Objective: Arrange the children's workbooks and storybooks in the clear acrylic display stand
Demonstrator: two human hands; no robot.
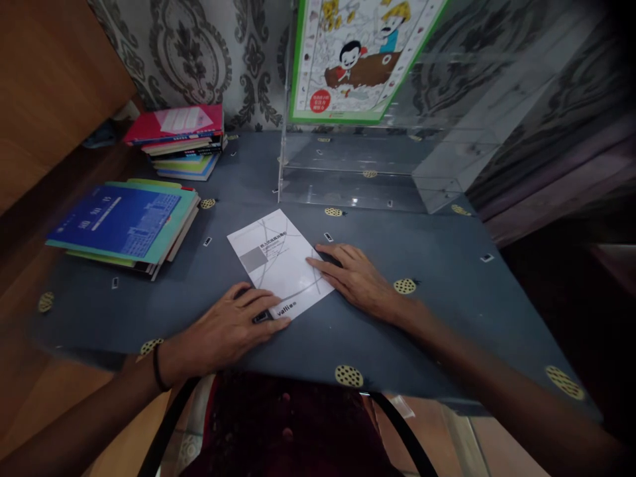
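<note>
A white booklet (293, 271) with a grey block, thin curved lines and the word "valli" on its cover lies flat and turned at an angle on the table in front of me. My left hand (233, 324) rests with its fingers stretched over the booklet's near left edge. On the opposite side, my right hand (355, 275) touches the right edge with its fingers extended. Neither hand grips the booklet; both lie low over the tabletop. A dark band circles my left wrist.
A clear acrylic rack (348, 189) stands at the back, holding a green-bordered picture book (358, 73). To the left are a stack with a blue book (119, 218) on it and, behind, another topped by a pink book (179, 122). A grey-blue patterned cloth (437, 252) covers the table.
</note>
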